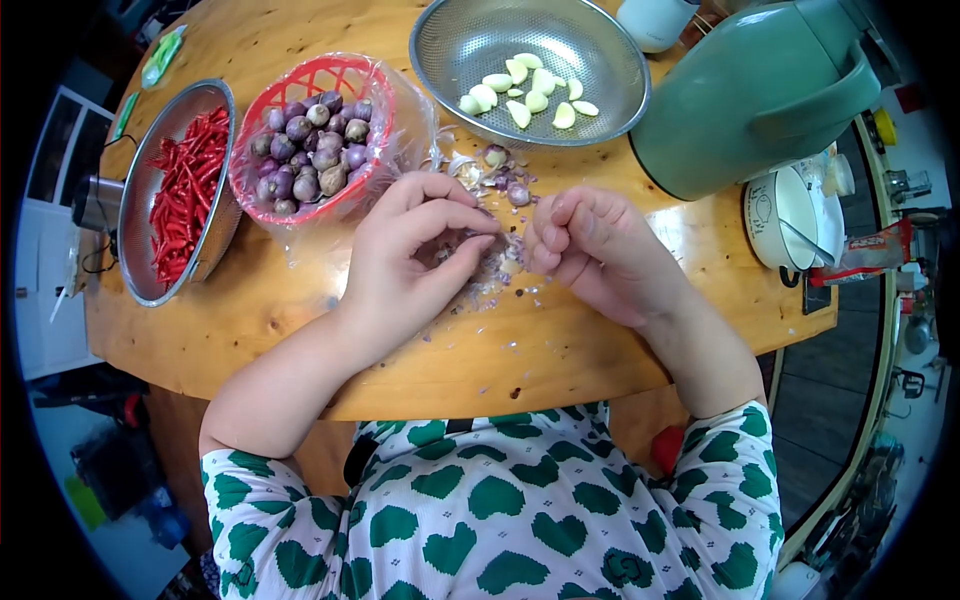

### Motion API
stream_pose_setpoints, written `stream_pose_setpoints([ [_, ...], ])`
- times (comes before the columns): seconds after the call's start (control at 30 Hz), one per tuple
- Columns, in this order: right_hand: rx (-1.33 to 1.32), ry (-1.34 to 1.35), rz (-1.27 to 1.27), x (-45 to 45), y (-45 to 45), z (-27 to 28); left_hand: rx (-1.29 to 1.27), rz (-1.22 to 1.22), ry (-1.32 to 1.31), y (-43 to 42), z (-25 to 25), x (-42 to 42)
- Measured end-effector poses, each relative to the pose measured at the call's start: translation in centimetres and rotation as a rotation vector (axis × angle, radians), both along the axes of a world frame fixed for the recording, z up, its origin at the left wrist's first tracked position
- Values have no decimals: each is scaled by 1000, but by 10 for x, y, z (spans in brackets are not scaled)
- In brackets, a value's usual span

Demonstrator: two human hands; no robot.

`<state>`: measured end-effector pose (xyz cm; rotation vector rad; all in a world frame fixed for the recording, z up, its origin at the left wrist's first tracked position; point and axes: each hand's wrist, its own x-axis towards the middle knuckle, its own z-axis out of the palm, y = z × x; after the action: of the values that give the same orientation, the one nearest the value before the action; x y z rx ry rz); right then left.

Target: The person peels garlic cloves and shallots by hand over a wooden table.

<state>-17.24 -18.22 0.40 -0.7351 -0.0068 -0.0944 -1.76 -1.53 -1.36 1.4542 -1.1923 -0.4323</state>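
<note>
Above a scatter of papery peelings [490, 275], my left hand [415, 245] has its thumb and fingertips drawn together in a pinch. Whatever sits between those tips, if anything, is too small to make out. Just to the right, my right hand [605, 255] is closed, fingers curled against the thumb, and any content is hidden. Beyond the hands lie a few loose shallots [518, 194] and some garlic skin [465, 172]. A red basket [392, 130] lined with clear plastic holds many purple shallots [322, 150]. Peeled garlic cloves [537, 101] rest in a perforated metal bowl [440, 60].
A metal colander [222, 225] of red chillies [187, 190] stands at the far left. On the right are a large green jug [730, 100] and a white enamel bowl [765, 215] with a utensil in it. The table's near edge [450, 410] runs close to my body.
</note>
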Motion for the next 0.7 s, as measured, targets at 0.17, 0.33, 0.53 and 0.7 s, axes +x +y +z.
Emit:
stream_pose_setpoints([
  [0.17,49,92,17,-1,3,1,-77,138,-428,-2,9,8],
  [0.33,-79,163,48,1,12,5,-200,69,-279,2,26,4],
  [0.53,-341,184,91,0,10,4,-266,45,-332,-2,17,-2],
  [0.7,-323,194,-24,0,6,17,-192,254,-562,3,35,1],
])
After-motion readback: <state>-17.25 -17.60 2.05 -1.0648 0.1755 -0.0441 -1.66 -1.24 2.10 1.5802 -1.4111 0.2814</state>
